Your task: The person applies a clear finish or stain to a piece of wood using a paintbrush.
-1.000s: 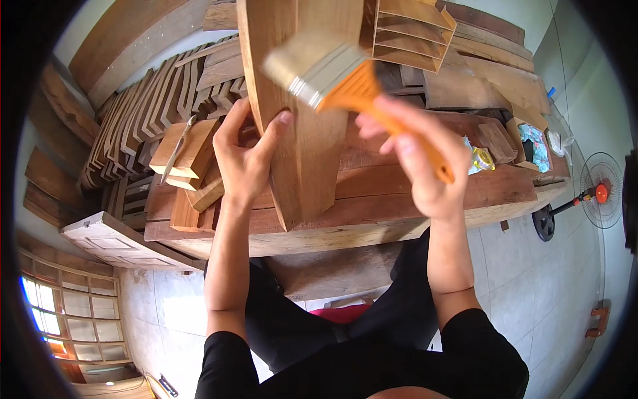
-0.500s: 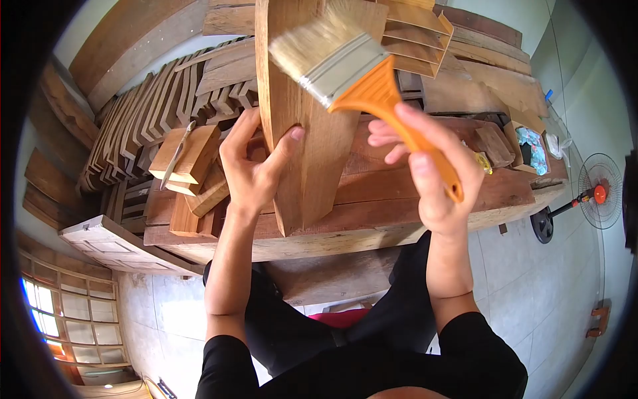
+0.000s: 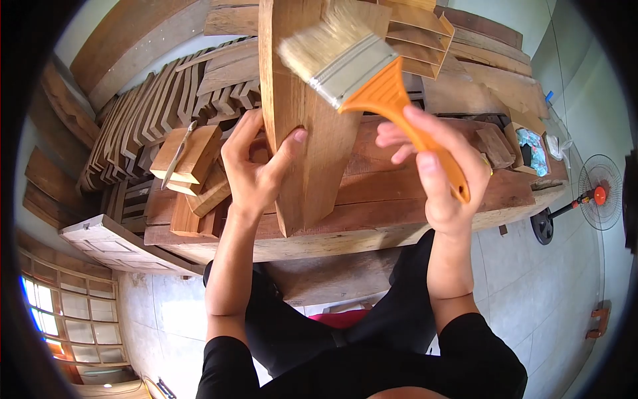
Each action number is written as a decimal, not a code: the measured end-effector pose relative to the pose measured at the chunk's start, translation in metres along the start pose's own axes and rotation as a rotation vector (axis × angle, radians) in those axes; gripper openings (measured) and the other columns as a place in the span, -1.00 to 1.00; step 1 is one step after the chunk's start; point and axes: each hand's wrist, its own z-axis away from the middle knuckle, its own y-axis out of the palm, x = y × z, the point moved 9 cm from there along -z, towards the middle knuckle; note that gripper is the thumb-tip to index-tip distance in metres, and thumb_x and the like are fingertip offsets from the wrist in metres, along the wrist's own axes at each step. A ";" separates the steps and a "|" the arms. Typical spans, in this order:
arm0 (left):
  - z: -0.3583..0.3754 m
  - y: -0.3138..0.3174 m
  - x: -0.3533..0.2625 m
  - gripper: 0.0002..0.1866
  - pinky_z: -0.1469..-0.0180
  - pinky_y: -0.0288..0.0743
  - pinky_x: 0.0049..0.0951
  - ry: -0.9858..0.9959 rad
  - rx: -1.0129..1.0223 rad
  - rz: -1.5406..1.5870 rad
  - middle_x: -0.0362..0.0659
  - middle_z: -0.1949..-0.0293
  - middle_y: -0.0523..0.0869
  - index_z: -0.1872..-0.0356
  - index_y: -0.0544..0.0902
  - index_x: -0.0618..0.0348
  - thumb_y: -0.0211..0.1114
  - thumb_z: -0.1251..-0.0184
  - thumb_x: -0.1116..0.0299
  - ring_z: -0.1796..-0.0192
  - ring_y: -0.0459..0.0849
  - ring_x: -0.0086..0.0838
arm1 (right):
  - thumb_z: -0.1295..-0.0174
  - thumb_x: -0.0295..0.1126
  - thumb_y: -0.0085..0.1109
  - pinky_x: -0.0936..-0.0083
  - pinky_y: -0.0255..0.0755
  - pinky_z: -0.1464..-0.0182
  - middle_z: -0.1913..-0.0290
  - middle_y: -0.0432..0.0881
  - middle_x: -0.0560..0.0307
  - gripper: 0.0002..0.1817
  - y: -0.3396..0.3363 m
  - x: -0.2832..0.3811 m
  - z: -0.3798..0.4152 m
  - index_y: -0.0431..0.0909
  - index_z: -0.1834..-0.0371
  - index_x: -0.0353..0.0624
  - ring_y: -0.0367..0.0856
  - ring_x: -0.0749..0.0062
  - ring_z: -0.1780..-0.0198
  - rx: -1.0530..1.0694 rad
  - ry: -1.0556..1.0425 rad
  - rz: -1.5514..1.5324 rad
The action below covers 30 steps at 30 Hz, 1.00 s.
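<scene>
A tall wooden board (image 3: 312, 159) stands upright on the thick wooden workbench (image 3: 399, 179) in front of me. My left hand (image 3: 256, 169) grips its left edge, thumb on the near face and fingers behind. In my right hand (image 3: 448, 176) is a wide paintbrush (image 3: 373, 90) with an orange handle, a grey metal band and pale bristles. Its handle is pinched between thumb and fingers, and the brush head points up and left, overlapping the upper part of the board in this view.
Left of the board, a knife (image 3: 179, 154) lies on stacked wood blocks (image 3: 193, 163). Many cut wood pieces (image 3: 146, 123) lean in a row behind. A slotted wooden rack (image 3: 422, 36), a small box (image 3: 531, 149) with cloth and a standing fan (image 3: 598, 193) are to the right.
The paintbrush and my right hand have shifted slightly right and down. The board and my left hand have moved a touch to the right, with the grip kept.
</scene>
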 end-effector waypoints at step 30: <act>-0.002 -0.001 0.004 -0.66 0.16 0.61 -0.54 0.002 0.000 -0.018 -0.17 0.22 0.70 0.03 0.70 0.40 0.52 -0.27 0.39 0.21 0.70 -0.57 | -0.47 -0.47 0.13 0.59 0.58 0.21 0.03 0.78 -0.10 -0.61 -0.013 -0.030 0.005 0.56 -0.33 -0.28 0.77 0.46 0.13 -0.251 0.223 -0.090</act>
